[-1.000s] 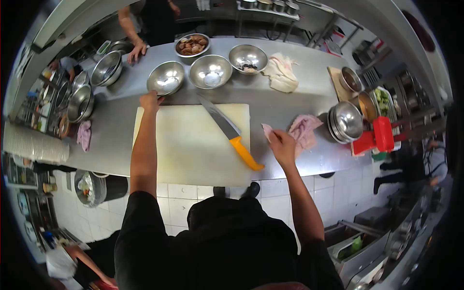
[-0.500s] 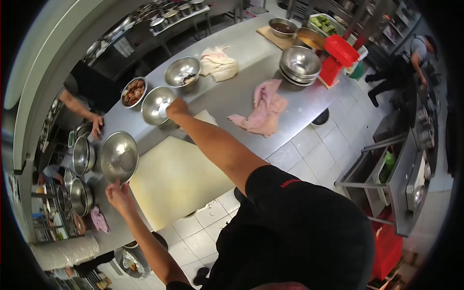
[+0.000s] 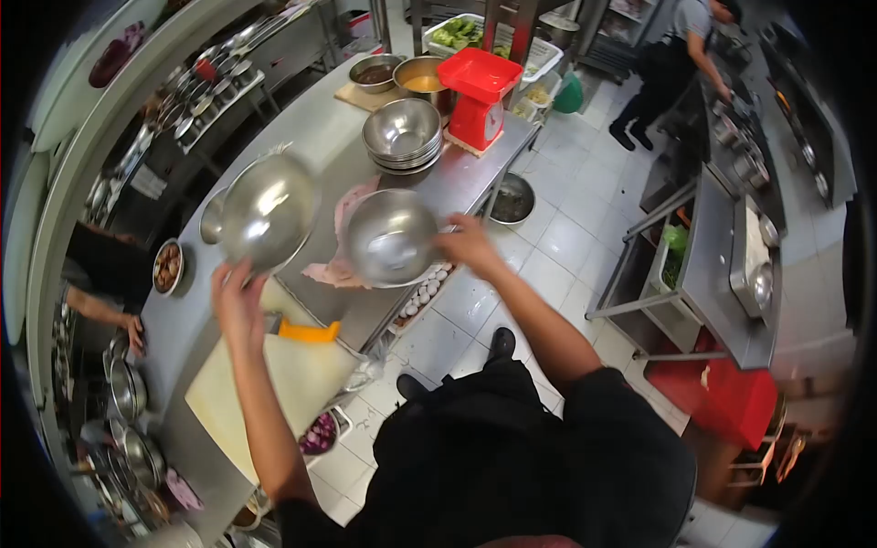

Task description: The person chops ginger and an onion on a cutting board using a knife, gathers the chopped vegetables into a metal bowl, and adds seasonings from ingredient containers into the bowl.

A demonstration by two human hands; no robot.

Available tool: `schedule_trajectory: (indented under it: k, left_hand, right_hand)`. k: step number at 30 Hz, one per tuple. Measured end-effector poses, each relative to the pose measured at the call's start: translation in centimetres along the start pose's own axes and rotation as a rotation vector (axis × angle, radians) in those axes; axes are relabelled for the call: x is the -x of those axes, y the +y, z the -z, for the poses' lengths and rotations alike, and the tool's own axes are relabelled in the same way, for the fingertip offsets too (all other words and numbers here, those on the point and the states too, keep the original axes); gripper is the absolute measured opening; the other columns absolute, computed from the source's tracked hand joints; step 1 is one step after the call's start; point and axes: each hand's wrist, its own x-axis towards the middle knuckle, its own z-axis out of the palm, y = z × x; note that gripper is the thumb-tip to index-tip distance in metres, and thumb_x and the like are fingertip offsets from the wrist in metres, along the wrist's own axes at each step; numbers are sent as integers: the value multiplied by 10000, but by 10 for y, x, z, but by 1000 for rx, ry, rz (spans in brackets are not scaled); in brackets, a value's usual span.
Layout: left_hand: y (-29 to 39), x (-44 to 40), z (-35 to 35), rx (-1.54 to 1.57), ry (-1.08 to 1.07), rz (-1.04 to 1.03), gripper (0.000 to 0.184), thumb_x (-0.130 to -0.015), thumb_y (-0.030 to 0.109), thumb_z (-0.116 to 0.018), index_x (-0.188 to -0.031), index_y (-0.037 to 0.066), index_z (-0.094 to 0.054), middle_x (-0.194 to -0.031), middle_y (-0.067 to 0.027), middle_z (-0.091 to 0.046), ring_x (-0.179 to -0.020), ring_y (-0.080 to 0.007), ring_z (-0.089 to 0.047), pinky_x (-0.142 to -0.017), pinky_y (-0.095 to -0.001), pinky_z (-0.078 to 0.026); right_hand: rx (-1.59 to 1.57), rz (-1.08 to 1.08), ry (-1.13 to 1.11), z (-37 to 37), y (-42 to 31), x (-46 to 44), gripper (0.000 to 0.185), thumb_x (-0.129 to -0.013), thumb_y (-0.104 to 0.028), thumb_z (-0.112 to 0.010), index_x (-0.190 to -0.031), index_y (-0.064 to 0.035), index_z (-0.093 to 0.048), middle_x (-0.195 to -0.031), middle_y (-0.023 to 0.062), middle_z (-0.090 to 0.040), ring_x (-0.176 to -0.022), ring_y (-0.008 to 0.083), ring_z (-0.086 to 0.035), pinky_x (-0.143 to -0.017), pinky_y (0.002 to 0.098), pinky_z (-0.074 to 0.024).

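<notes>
In my left hand (image 3: 239, 306) is a large steel mixing bowl (image 3: 271, 210), gripped at its near rim and raised over the table. My right hand (image 3: 468, 245) pinches the right rim of a second steel bowl (image 3: 393, 239), tilted so its shiny inside shows. This bowl partly covers a pink cloth (image 3: 340, 274) on the steel table. Below the left hand's bowl lies a pale cutting board (image 3: 274, 384), and an orange-handled tool (image 3: 309, 331) rests on it, its other end partly hidden. Another steel bowl (image 3: 211, 217) peeks out behind the left bowl.
Stacked steel bowls (image 3: 402, 132) stand beside a red scale (image 3: 477, 100) at the table's far end. A bowl of brown pieces (image 3: 168, 266) sits at the left edge near a co-worker's hand (image 3: 134, 336). Eggs (image 3: 423, 294) are in a tray below the table. Another person (image 3: 678, 64) stands at the far right.
The view has swung right. Both hands have lifted bowls; the right hand has carried its bowl rightward, over the pink cloth. The orange-handled tool now shows on the board.
</notes>
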Motion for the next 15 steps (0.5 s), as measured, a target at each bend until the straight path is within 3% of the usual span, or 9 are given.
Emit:
schedule_trajectory:
  k: [2,5,7,9,11,15]
  left_hand:
    - [-40,-20,-70,87,-128,54,215,-850,-33,-657,-1005,50,-533,-1039,-99,-563,-892,-243,-603,-751,-378,-573]
    - [-99,-52,-162,103,-109,42,139,-834,-49,-644,-917,9,-548,-962,-126,-575,-829,-258,-613,-712,-394,-593]
    - [-141,-95,-193,74,-186,10,107,-829,-54,-633,-887,-14,-553,-923,-143,-583,-794,-266,-625,-694,-395,-599]
    - [-169,-125,-229,17,-29,42,47,-831,-56,-615,-852,-43,-576,-865,-156,-593,-742,-274,-634,-694,-392,-607]
    - [-205,-162,-225,43,-73,76,81,-846,-22,-641,-818,-84,-598,-829,-138,-585,-775,-256,-629,-720,-361,-618]
    - [-247,-192,-211,-35,32,118,265,-923,94,-679,-1088,-99,-605,-1082,-167,-597,-954,-248,-609,-772,-332,-613]
  right_hand:
    - [-108,14,22,109,12,19,419,-781,-127,-702,-1136,68,-597,-784,109,-664,-598,157,-620,-528,283,-509]
    - [-159,-48,265,250,61,49,264,-770,-50,-654,-1005,41,-573,-666,74,-594,-497,141,-536,-449,280,-440]
    - [-234,-131,393,315,95,65,269,-768,-15,-643,-1015,32,-549,-661,83,-595,-487,146,-551,-438,278,-453]
    - [-275,-190,550,377,130,87,249,-776,0,-641,-1004,22,-543,-658,88,-598,-487,148,-562,-436,276,-462]
    - [-313,-195,653,416,157,103,210,-791,15,-643,-975,8,-542,-660,94,-605,-494,153,-578,-436,277,-476]
    - [-358,-213,734,468,162,110,180,-810,15,-632,-964,14,-540,-647,95,-596,-494,160,-577,-441,283,-470]
